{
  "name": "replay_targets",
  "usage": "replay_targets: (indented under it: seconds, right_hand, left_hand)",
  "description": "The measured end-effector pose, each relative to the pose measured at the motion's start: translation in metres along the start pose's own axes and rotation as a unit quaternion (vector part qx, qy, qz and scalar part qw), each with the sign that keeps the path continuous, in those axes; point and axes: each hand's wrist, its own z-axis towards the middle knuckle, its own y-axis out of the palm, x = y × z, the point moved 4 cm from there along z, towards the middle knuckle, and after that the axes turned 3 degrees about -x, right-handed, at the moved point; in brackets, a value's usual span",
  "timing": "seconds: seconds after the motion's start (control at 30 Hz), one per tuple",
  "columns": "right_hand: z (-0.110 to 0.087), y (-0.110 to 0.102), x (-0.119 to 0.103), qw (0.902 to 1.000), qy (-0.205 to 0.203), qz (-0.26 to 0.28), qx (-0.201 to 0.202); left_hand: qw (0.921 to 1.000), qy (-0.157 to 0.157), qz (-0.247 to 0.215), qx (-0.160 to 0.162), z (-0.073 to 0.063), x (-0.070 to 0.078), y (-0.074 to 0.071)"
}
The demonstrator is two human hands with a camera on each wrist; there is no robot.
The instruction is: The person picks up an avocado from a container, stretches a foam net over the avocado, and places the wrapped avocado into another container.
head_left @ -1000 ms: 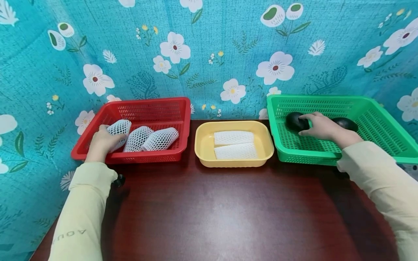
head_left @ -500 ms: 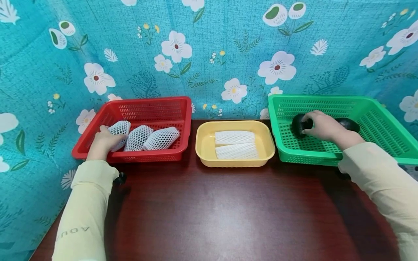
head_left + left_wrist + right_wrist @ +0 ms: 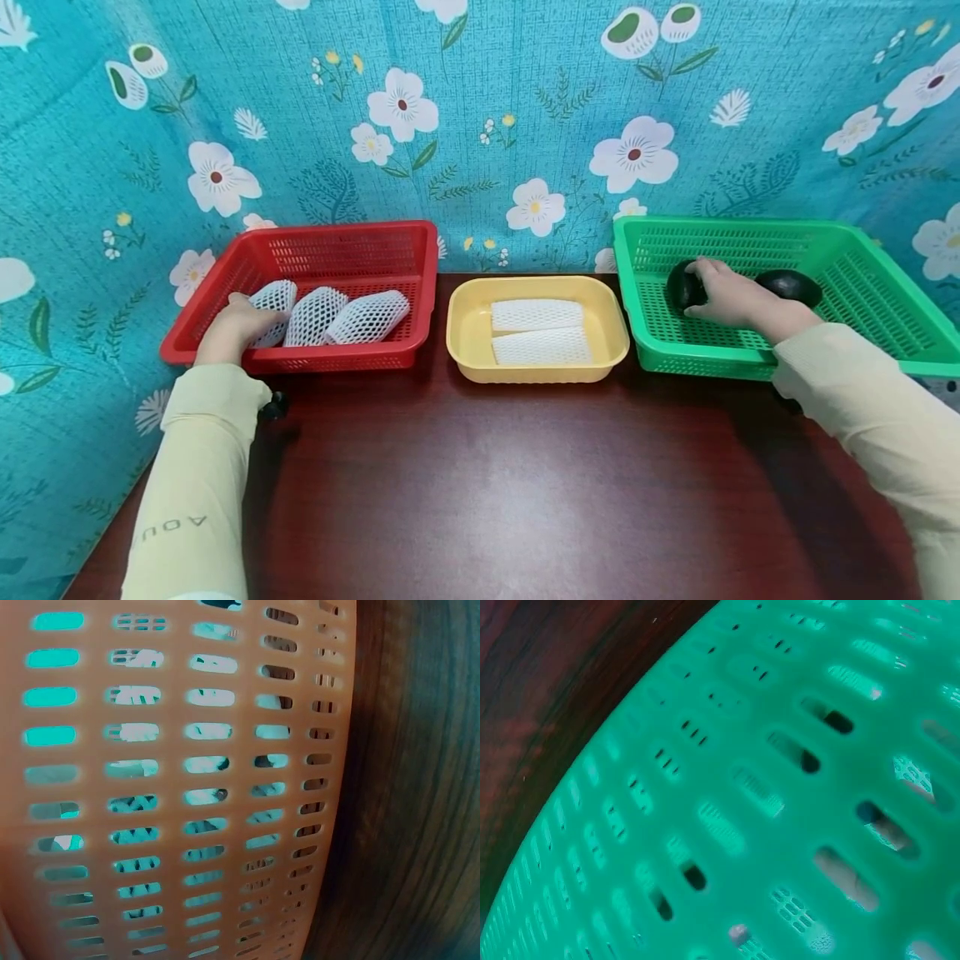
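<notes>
In the head view my left hand (image 3: 238, 323) reaches over the front rim of the red basket (image 3: 341, 361). Its thumb and fingers hold the leftmost white foam fruit net (image 3: 274, 298), which looks filled. Two more bulging foam nets (image 3: 317, 315) lie to its right. My right hand (image 3: 727, 292) is in the green basket (image 3: 705, 365), gripping a black, egg-shaped fruit, possibly an avocado (image 3: 681, 287). Another such black fruit (image 3: 791, 287) lies behind the hand. Both wrist views show mostly slotted basket walls, so the fingers are largely hidden there.
Between the baskets stands a yellow tray (image 3: 459, 342) with two flat white foam nets (image 3: 537, 314) in it. All three containers are on a dark reddish wooden table (image 3: 510, 483). A blue flowered cloth (image 3: 465, 100) hangs close behind them.
The foam net at my left hand has sunk slightly lower in the red basket. My right hand has turned the black fruit more upright and shifted it slightly right, then back a little.
</notes>
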Motion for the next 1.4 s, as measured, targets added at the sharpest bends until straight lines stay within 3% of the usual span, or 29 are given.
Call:
replay_targets:
  seconds: [0.2, 0.4, 0.47, 0.63, 0.7, 0.8, 0.97, 1.03, 1.27, 1.4]
  right_hand:
    - [-0.001, 0.001, 0.002, 0.9999, 0.012, -0.006, 0.009]
    - [0.002, 0.004, 0.001, 0.9993, -0.029, -0.015, 0.016]
    - [0.003, 0.004, 0.001, 0.9990, -0.036, -0.022, 0.012]
    - [0.002, 0.007, 0.002, 0.9989, -0.026, -0.034, -0.021]
    - [0.001, 0.008, 0.002, 0.9985, -0.022, -0.040, -0.032]
    - [0.000, 0.009, 0.002, 0.9977, -0.024, -0.049, -0.040]
    - [0.001, 0.009, -0.001, 0.9966, -0.037, -0.060, -0.043]
    - [0.001, 0.009, -0.002, 0.9964, -0.040, -0.061, -0.043]
    - [0.000, 0.011, -0.001, 0.9962, -0.034, -0.059, -0.055]
    - [-0.003, 0.011, 0.001, 0.9959, -0.023, -0.051, -0.071]
  left_hand:
    - [0.9996, -0.006, 0.023, -0.016, -0.001, 0.002, 0.000]
    - [0.9988, 0.008, 0.031, -0.038, 0.003, -0.001, -0.001]
    - [0.9987, 0.015, 0.022, -0.042, 0.013, -0.006, -0.001]
    - [0.9988, 0.013, -0.024, -0.040, 0.059, -0.033, -0.002]
    - [0.9987, 0.003, -0.042, -0.029, 0.067, -0.038, -0.002]
    - [0.9983, 0.007, -0.042, -0.039, 0.053, -0.030, -0.001]
    - [0.9969, 0.014, -0.048, -0.061, 0.012, -0.010, 0.000]
    - [0.9969, 0.014, -0.051, -0.057, 0.011, -0.010, 0.000]
    - [0.9979, 0.015, -0.035, -0.052, 0.026, -0.016, -0.003]
    - [0.9985, 0.028, 0.009, -0.045, 0.018, -0.010, -0.005]
